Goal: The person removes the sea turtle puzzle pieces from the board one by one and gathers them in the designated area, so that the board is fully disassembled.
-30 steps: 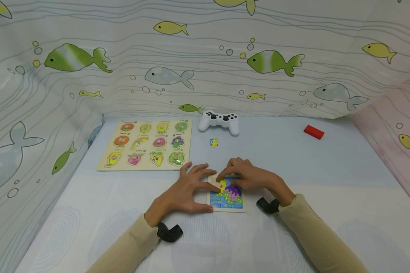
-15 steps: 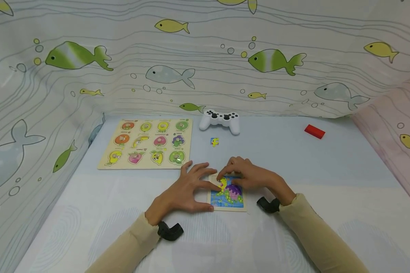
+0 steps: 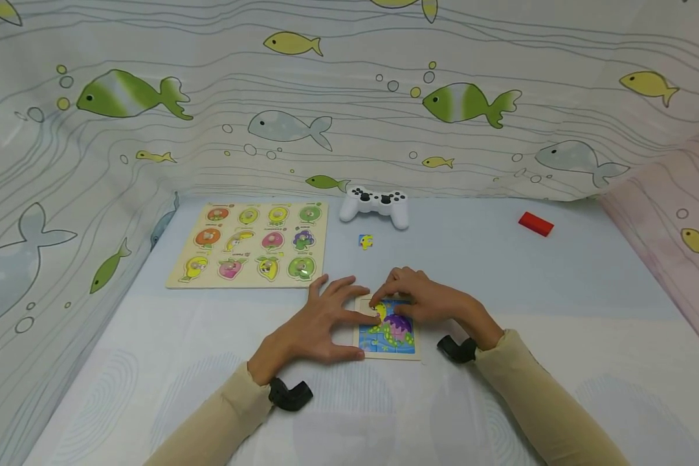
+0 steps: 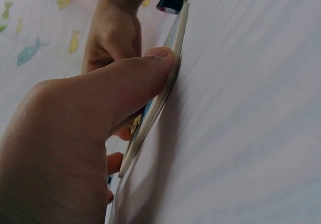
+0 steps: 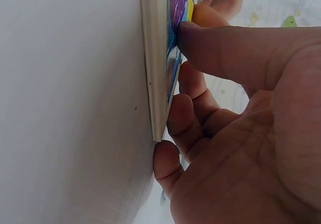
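Your left hand (image 3: 317, 329) is resting spread wide, its thumb touching the jigsaw puzzle (image 3: 396, 333), which is lying on the table (image 3: 355, 421) between your hands. Your right hand (image 3: 422, 298) is bending its fingers over the puzzle's far side; I cannot tell whether it is pinching a piece.

Pale tbl (image 3: 466, 265) bears fruit brd (image 3: 255, 248), wht controller (image 3: 375, 208), puzzle pc (image 3: 365, 241), red blk (image 3: 536, 224), jigsaw (image 3: 391, 339).

The left forearm (image 3: 215, 414) enters from seven o'clock, the right forearm (image 3: 547, 401) from five. The left hand (image 3: 317, 323) spreads its fingers, thumb pointing toward three o'clock; just beside it, at three o'clock, the right hand (image 3: 422, 298) arches, fingers bent.
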A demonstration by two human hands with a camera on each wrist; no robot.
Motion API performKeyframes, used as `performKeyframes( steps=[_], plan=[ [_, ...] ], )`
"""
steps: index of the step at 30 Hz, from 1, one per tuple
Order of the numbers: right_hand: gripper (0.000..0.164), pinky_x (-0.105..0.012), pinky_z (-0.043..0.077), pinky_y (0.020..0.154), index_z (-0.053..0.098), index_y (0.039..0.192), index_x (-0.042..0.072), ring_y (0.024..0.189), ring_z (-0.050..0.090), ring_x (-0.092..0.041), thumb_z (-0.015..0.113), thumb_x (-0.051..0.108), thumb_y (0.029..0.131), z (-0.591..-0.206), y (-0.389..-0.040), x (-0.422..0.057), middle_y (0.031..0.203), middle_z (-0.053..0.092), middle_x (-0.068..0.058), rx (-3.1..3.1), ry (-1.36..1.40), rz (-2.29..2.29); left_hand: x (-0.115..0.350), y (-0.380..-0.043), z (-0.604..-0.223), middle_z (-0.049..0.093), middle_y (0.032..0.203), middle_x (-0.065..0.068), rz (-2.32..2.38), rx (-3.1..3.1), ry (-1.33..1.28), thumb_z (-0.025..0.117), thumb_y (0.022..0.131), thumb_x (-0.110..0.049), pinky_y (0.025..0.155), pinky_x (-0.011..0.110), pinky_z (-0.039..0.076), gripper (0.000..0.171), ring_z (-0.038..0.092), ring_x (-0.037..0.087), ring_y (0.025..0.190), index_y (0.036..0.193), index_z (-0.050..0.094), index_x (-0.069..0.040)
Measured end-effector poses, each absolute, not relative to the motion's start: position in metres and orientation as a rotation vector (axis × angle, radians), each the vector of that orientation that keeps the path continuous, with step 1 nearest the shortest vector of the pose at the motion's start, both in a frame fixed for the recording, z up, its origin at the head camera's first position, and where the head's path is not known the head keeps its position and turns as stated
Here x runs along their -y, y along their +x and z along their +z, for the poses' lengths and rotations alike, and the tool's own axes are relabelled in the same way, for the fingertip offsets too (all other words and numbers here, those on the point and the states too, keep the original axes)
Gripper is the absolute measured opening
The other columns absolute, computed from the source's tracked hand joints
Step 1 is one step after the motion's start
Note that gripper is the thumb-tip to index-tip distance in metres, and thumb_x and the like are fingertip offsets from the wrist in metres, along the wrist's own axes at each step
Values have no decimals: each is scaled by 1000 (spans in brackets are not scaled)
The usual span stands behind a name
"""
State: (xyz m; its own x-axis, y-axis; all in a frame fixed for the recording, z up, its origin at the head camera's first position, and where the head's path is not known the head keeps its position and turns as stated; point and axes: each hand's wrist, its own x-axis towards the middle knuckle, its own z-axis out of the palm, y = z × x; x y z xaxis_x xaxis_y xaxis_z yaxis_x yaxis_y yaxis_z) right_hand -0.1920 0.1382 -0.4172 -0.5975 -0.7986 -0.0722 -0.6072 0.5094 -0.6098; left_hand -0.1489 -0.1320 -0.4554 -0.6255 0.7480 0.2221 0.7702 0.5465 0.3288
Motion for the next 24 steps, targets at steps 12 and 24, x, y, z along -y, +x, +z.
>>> performKeyframes(
  steps=[12, 24],
  plan=[
    [44, -36, 29, 77, 73, 125, 26, 95, 46, -16, 63, 1, 91, -418, -192, -139, 108, 61, 0, -2413, -1178, -780, 131, -149, -454, 46, 155, 4, -612, 2733, -1337, 68, 82, -66, 114, 73, 12, 54, 29, 37, 152, 132, 65, -45],
    [42, -36, 29, 76, 72, 121, 27, 95, 45, -18, 63, 0, 90, -416, -191, -137, 107, 60, -1, -2402, -1167, -788, 131, -148, -453, 46, 155, 4, -627, 2747, -1332, 68, 81, -65, 115, 73, 10, 55, 29, 37, 152, 132, 65, -44]
  ],
)
